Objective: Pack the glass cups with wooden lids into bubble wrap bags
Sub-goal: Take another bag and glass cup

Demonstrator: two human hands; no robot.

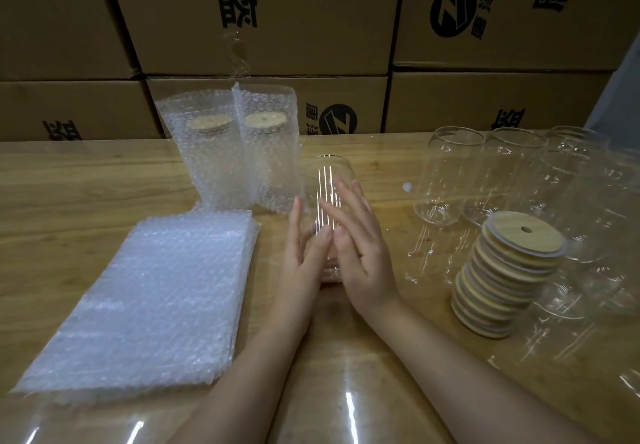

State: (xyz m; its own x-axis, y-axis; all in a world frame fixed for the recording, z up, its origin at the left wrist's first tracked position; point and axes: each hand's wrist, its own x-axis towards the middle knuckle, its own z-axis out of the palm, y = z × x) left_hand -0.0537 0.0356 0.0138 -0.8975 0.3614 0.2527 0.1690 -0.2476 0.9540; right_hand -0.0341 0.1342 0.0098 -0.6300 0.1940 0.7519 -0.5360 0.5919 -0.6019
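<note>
A clear glass cup (329,180) stands upright on the wooden table (86,184) at the centre, and no lid shows on it. My left hand (304,249) and my right hand (362,242) press its sides with straight fingers, thumbs meeting in front. Two lidded cups stand packed in bubble wrap bags (207,163) (272,156) just behind and to the left. A stack of flat bubble wrap bags (149,294) lies at the left. A leaning stack of wooden lids (509,270) stands at the right.
Several empty glass cups (450,173) stand in a group at the right, behind and around the lids. Stacked cardboard boxes (263,21) wall off the far edge of the table. Clear plastic film covers the table's front.
</note>
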